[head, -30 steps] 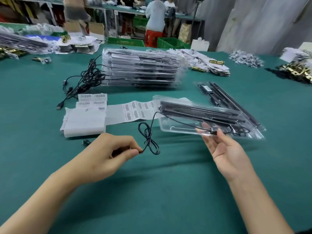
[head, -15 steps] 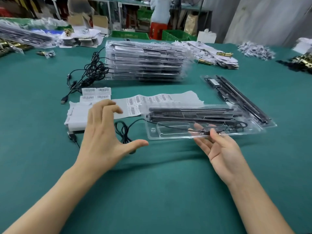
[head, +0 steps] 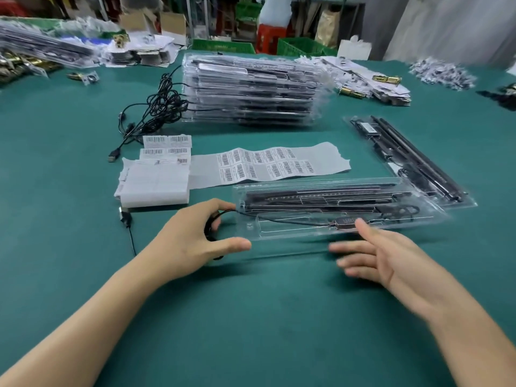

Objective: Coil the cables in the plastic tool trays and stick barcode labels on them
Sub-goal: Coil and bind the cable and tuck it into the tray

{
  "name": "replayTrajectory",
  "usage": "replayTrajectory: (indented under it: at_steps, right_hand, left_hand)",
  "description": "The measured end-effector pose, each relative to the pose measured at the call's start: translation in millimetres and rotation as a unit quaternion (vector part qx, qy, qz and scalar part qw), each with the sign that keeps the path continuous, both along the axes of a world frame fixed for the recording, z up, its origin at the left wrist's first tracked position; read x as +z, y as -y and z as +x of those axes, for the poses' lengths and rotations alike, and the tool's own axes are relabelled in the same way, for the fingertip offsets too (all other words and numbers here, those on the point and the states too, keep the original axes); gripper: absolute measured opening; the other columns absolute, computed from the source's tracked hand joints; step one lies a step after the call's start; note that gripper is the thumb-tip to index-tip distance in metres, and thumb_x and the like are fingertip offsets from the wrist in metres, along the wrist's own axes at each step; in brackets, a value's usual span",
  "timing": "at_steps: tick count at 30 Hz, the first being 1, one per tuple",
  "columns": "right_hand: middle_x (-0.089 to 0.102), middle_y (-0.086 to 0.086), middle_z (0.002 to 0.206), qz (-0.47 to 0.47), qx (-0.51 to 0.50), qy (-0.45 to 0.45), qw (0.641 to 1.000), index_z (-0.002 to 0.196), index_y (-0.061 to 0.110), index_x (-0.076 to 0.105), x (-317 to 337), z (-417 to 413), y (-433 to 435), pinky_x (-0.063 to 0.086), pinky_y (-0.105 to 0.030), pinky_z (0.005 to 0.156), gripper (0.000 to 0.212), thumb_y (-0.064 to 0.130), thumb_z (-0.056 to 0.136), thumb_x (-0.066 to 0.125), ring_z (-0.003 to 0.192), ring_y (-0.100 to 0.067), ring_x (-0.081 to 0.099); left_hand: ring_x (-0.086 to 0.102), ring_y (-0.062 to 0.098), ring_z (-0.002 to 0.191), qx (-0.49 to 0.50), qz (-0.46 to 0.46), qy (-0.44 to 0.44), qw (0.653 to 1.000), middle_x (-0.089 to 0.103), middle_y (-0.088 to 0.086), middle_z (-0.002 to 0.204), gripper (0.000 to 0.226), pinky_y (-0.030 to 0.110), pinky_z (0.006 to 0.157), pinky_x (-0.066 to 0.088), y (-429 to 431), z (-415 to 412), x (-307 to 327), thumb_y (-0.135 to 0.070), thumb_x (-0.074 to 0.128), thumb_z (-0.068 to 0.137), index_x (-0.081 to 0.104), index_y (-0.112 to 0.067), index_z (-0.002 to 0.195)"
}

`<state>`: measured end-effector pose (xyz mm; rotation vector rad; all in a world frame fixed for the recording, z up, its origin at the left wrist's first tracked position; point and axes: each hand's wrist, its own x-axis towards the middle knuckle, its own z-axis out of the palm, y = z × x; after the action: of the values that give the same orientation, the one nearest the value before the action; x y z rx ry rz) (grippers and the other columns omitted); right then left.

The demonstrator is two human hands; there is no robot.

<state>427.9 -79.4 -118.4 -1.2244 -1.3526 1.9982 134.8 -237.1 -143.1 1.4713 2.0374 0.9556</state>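
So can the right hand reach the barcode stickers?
Probably yes. The right hand is open and empty; only the low tray lies between it and the stickers.

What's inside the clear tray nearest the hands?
Long black rods, a thin cable and its inline box. The cable's loop lies outside, partly hidden by the left hand holding it.

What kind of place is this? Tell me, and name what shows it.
Probably a factory packing bench: a stack of clear plastic trays loaded with black parts, a strip of barcode labels on the green table, and green crates behind.
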Motion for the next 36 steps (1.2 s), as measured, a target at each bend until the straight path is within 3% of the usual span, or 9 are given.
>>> replayTrajectory:
  at_steps: [2, 5, 9, 13, 15, 17, 24, 29, 36]
  right_hand:
    - [0.077, -0.019, 0.087, 0.092, 0.053, 0.149, 0.983, 0.106, 0.01, 0.068, 10, 15, -2, 0.054, -0.031, 0.046, 0.053, 0.055, 0.079, 0.067, 0.051, -0.021, 0.063]
    - [0.074, 0.001, 0.072, 0.314, 0.079, 0.298, 0.898, 0.085, 0.031, 0.07, 17, 19, -1, 0.049, -0.029, 0.051, 0.029, 0.059, 0.08, 0.071, 0.05, -0.013, 0.058]
    - [0.065, 0.02, 0.105, 0.569, 0.141, 0.206, 0.783, 0.106, 0.037, 0.067, 11, -22, 11, 0.042, -0.01, 0.088, 0.034, 0.055, 0.078, 0.075, 0.1, 0.002, 0.058]
    - [0.032, 0.007, 0.16, 0.607, 0.287, 0.251, 0.698, 0.148, 0.03, 0.046, -2, -67, 10, 0.017, -0.037, 0.127, 0.088, 0.071, 0.075, 0.073, 0.151, -0.011, 0.019]
    - [0.018, 0.009, 0.167, 0.595, 0.323, 0.261, 0.688, 0.154, 0.036, 0.035, -6, -83, 5, 0.005, -0.04, 0.129, 0.097, 0.078, 0.074, 0.068, 0.155, -0.006, 0.002]
    - [0.018, 0.01, 0.168, 0.598, 0.327, 0.255, 0.686, 0.153, 0.038, 0.035, -10, -93, 0, 0.003, -0.041, 0.129, 0.095, 0.08, 0.074, 0.066, 0.155, -0.005, 0.004]
    - [0.053, 0.012, 0.145, 0.621, 0.236, 0.156, 0.731, 0.118, 0.031, 0.064, -29, -87, -3, 0.03, -0.043, 0.121, 0.052, 0.065, 0.08, 0.07, 0.141, -0.005, 0.04]
    - [0.056, 0.017, 0.13, 0.616, 0.23, 0.116, 0.744, 0.101, 0.031, 0.066, -32, -87, -1, 0.039, -0.03, 0.111, 0.028, 0.052, 0.085, 0.075, 0.131, -0.005, 0.047]
    - [0.039, 0.017, 0.157, 0.58, 0.226, 0.155, 0.767, 0.139, 0.034, 0.054, -32, -87, 0, 0.023, -0.034, 0.126, 0.07, 0.063, 0.079, 0.075, 0.151, -0.002, 0.024]
  left_hand:
    - [0.056, 0.006, 0.064, 0.005, 0.007, -0.032, 0.999, 0.048, -0.017, 0.077, 0.071, 0.033, 0.067, 0.053, -1, -4, 0, -0.086, 0.068, 0.058, 0.059, -0.048, 0.118]
    - [0.052, 0.003, 0.082, -0.01, 0.009, -0.132, 0.991, 0.051, -0.013, 0.075, 0.072, 0.026, 0.066, 0.042, -2, -2, -2, -0.091, 0.061, 0.057, 0.055, -0.05, 0.116]
    - [0.049, 0.003, 0.083, -0.004, 0.024, -0.159, 0.987, 0.051, -0.014, 0.075, 0.071, 0.024, 0.067, 0.04, -2, 0, -2, -0.091, 0.057, 0.06, 0.062, -0.04, 0.11]
    - [0.048, 0.005, 0.079, 0.006, 0.052, -0.17, 0.984, 0.048, -0.015, 0.069, 0.067, 0.027, 0.067, 0.042, -2, 4, 1, -0.088, 0.058, 0.061, 0.067, -0.035, 0.101]
    - [0.047, 0.005, 0.078, 0.013, 0.058, -0.167, 0.984, 0.047, -0.015, 0.067, 0.065, 0.026, 0.066, 0.04, -2, 5, 2, -0.087, 0.059, 0.06, 0.069, -0.034, 0.097]
    - [0.047, 0.005, 0.079, 0.022, 0.062, -0.159, 0.985, 0.047, -0.014, 0.066, 0.064, 0.024, 0.065, 0.038, -2, 6, 2, -0.085, 0.061, 0.059, 0.07, -0.033, 0.094]
    - [0.049, 0.007, 0.079, 0.035, 0.064, -0.146, 0.987, 0.047, -0.013, 0.063, 0.051, 0.029, 0.067, 0.042, -4, 7, 2, -0.076, 0.072, 0.058, 0.073, -0.034, 0.087]
    - [0.049, 0.004, 0.077, 0.038, 0.071, -0.148, 0.986, 0.047, -0.015, 0.062, 0.051, 0.026, 0.067, 0.039, -3, 9, 2, -0.082, 0.062, 0.06, 0.071, -0.038, 0.084]
    - [0.047, 0.0, 0.065, 0.049, 0.059, -0.19, 0.979, 0.044, -0.018, 0.065, 0.043, 0.021, 0.063, 0.034, -1, 13, 5, -0.082, 0.059, 0.064, 0.068, -0.043, 0.08]
